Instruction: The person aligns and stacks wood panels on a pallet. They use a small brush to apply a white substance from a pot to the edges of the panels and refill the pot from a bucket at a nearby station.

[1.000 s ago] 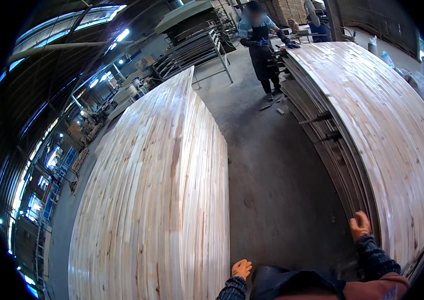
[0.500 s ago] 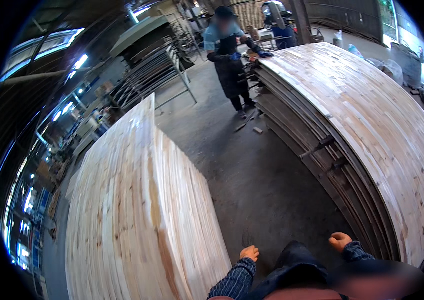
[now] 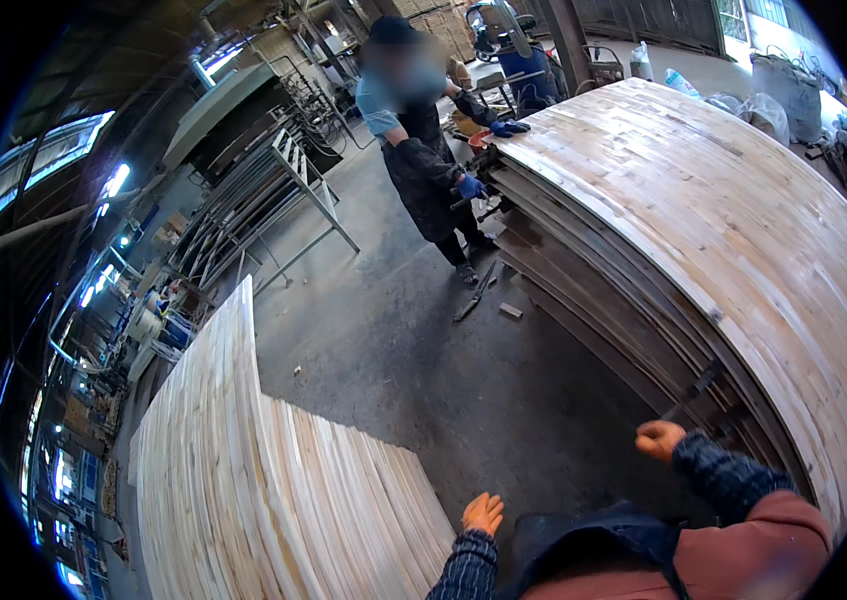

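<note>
My left hand point(image 3: 484, 514), in an orange glove, is held out over the floor beside the left stack of boards point(image 3: 294, 470). Its fingers are loosely extended and nothing shows in them. On the other side, my right hand point(image 3: 660, 441), also gloved in orange, has its fingers curled. It is right by the handle end of a dark metal clamp point(image 3: 696, 388) on the edge of the right-hand stack. Whether the fingers grip that handle is hidden. A wide panel of joined wood strips point(image 3: 704, 200) lies on top of this stack, with layered dark boards point(image 3: 594, 270) below.
A co-worker point(image 3: 419, 150) in a dark apron and blue gloves stands at the panel's far corner, one hand on it, the other by a clamp. Wood scraps point(image 3: 511, 311) lie on the floor between the stacks. A metal rack point(image 3: 294, 180) stands at the back left.
My view has shifted nearer the right-hand stack. My right hand has come up to the clamp handle. The co-worker leans in, with one hand lower at the corner.
</note>
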`<state>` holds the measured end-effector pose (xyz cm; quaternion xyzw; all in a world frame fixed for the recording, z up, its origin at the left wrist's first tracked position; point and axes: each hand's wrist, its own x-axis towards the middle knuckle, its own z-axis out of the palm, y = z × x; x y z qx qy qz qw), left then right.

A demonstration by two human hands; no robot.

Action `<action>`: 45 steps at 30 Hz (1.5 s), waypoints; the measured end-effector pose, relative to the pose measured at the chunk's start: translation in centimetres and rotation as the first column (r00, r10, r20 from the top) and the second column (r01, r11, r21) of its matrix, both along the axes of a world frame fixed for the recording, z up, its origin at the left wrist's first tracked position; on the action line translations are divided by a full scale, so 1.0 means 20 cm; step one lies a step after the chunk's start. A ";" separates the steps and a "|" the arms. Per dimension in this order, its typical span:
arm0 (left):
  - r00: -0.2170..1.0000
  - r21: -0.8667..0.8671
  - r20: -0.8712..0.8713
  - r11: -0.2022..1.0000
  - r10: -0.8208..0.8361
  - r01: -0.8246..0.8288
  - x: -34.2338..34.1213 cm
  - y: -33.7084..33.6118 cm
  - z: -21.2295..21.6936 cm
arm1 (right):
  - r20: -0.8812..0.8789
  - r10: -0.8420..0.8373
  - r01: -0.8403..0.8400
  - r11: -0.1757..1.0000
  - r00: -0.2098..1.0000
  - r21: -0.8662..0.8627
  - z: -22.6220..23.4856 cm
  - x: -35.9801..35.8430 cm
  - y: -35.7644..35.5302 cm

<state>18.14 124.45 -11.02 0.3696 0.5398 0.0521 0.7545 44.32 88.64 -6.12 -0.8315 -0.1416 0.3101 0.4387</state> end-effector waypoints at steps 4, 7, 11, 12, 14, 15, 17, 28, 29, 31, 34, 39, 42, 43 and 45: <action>0.993 -0.115 -0.050 0.989 -0.104 0.098 -0.17 0.37 -0.31 | 0.117 0.125 -0.117 0.991 0.985 -0.069 0.21 0.65 0.66; 0.990 -0.288 -0.138 0.957 -0.007 -0.033 -0.49 0.69 -0.73 | 0.194 0.081 -0.082 0.997 0.978 -0.002 0.33 0.91 1.18; 0.964 -0.185 -0.178 0.969 -0.196 0.162 -0.22 1.07 -0.70 | 0.111 -0.077 0.071 0.996 0.991 0.054 0.09 1.13 1.50; 0.945 -0.135 -0.193 0.961 -0.263 0.240 -0.13 1.22 -0.68 | 0.049 -0.080 0.083 0.996 0.996 -0.045 0.16 1.12 1.63; 0.813 0.039 -0.316 0.849 -0.489 0.527 0.04 1.45 -0.61 | -0.081 0.027 -0.039 0.988 0.996 -0.146 0.30 1.14 1.77; 0.556 0.180 -0.512 0.551 -0.655 0.815 0.17 1.60 -0.56 | -0.077 0.081 -0.094 0.979 0.994 -0.183 0.32 1.16 1.82; 0.092 0.175 -0.811 -0.089 -0.578 0.980 0.59 1.84 -0.32 | -0.125 0.013 -0.030 0.991 0.992 -0.133 0.29 1.24 1.86; 0.961 0.355 0.148 0.920 -0.232 0.168 2.61 2.41 0.30 | 0.408 -0.528 0.556 0.829 0.745 0.057 0.32 2.32 1.87; 0.952 0.376 0.159 0.908 -0.261 0.186 2.76 2.39 0.36 | 0.469 -0.550 0.600 0.798 0.692 0.050 0.33 2.45 1.85; 0.940 0.409 0.192 0.894 -0.282 0.185 3.00 2.37 0.48 | 0.525 -0.579 0.661 0.749 0.624 0.040 0.34 2.67 1.80; 0.920 0.512 0.248 0.847 -0.305 0.143 3.35 2.42 0.70 | 0.635 -0.532 0.671 0.741 0.560 0.029 0.35 2.98 1.80; 0.795 0.774 0.325 0.627 -0.512 0.087 3.89 2.47 1.27 | 0.576 -0.284 0.542 0.768 0.766 -0.342 0.29 3.36 1.94; 0.558 0.877 0.406 0.480 -0.724 -0.014 4.31 2.52 1.53 | 0.619 -0.170 0.529 0.712 0.767 -0.461 0.20 3.47 2.05; 0.499 0.915 0.345 0.404 -0.795 0.011 4.47 2.51 1.61 | 0.616 -0.187 0.548 0.690 0.765 -0.473 0.20 3.51 2.06; 0.398 0.959 0.244 0.281 -0.884 0.037 4.71 2.52 1.79 | 0.602 -0.184 0.544 0.678 0.777 -0.494 0.23 3.58 2.12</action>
